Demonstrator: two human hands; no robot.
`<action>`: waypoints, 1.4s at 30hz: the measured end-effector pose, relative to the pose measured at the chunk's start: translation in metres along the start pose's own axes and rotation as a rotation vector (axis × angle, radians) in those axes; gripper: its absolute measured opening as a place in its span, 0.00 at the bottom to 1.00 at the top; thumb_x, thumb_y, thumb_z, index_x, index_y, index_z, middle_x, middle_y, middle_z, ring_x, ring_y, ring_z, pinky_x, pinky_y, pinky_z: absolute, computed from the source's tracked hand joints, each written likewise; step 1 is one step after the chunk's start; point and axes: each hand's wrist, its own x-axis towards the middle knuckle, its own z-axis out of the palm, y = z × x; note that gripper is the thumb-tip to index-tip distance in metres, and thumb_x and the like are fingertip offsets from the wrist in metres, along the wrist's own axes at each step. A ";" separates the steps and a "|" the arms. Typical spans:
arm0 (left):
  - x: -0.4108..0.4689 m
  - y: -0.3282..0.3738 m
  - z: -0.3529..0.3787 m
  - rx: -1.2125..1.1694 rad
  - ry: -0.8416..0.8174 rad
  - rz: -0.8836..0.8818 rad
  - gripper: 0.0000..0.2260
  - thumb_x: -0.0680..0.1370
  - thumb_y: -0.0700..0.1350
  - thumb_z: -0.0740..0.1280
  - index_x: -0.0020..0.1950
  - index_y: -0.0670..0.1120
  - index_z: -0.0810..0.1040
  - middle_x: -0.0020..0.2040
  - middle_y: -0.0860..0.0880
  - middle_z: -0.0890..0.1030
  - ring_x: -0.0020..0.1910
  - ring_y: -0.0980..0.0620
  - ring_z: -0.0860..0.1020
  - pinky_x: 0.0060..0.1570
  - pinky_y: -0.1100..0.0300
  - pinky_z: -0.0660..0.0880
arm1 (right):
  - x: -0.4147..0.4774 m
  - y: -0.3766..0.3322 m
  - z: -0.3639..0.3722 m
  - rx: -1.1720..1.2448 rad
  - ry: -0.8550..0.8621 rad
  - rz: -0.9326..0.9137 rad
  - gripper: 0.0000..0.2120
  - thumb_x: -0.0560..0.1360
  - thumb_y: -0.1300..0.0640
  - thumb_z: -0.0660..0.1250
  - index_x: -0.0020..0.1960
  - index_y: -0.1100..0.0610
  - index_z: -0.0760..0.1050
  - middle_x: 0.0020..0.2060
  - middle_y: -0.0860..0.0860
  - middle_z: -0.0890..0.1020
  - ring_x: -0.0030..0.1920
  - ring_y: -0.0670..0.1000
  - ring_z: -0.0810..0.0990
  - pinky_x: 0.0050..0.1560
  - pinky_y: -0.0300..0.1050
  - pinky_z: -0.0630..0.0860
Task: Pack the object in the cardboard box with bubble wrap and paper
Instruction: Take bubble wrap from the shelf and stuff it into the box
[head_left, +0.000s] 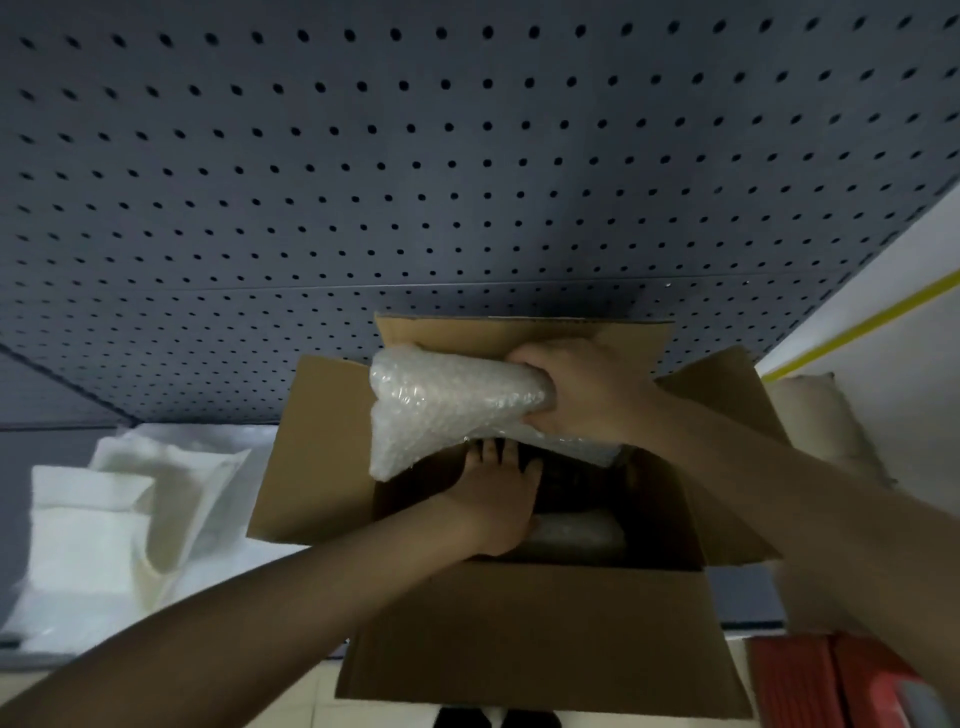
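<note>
An open cardboard box (524, 618) stands in front of me with all its flaps spread outward. My right hand (582, 389) grips one end of a bundle wrapped in bubble wrap (447, 405), held over the far half of the opening. My left hand (498, 499) reaches down into the box beneath the bundle, fingers spread. Under that hand a pale, wrapped-looking thing (576, 530) lies in the dark interior; I cannot tell what it is.
A heap of white paper and foam sheets (119, 519) lies left of the box. A grey pegboard wall (415, 156) rises behind it. A beige bundle (815, 426) sits at the right, and a red item (841, 680) at bottom right.
</note>
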 end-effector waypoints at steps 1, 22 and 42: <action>0.002 0.003 0.001 -0.006 -0.015 -0.022 0.31 0.81 0.51 0.57 0.78 0.46 0.44 0.77 0.35 0.40 0.75 0.32 0.42 0.75 0.41 0.44 | 0.001 0.001 0.003 -0.008 -0.008 -0.012 0.22 0.69 0.50 0.71 0.62 0.50 0.72 0.55 0.48 0.80 0.54 0.51 0.78 0.50 0.48 0.76; -0.001 0.002 -0.023 -0.166 0.002 -0.048 0.37 0.74 0.53 0.67 0.77 0.50 0.50 0.77 0.38 0.52 0.74 0.37 0.52 0.72 0.48 0.55 | 0.012 0.007 0.032 -0.251 0.130 -0.148 0.20 0.72 0.49 0.68 0.62 0.52 0.72 0.52 0.51 0.82 0.51 0.54 0.79 0.37 0.43 0.66; -0.018 0.004 0.002 -0.122 0.041 -0.094 0.33 0.78 0.49 0.63 0.78 0.45 0.50 0.77 0.35 0.48 0.76 0.36 0.49 0.75 0.48 0.50 | 0.029 0.000 0.063 -0.525 -0.194 -0.052 0.21 0.71 0.62 0.69 0.62 0.57 0.68 0.55 0.56 0.80 0.55 0.56 0.77 0.51 0.47 0.73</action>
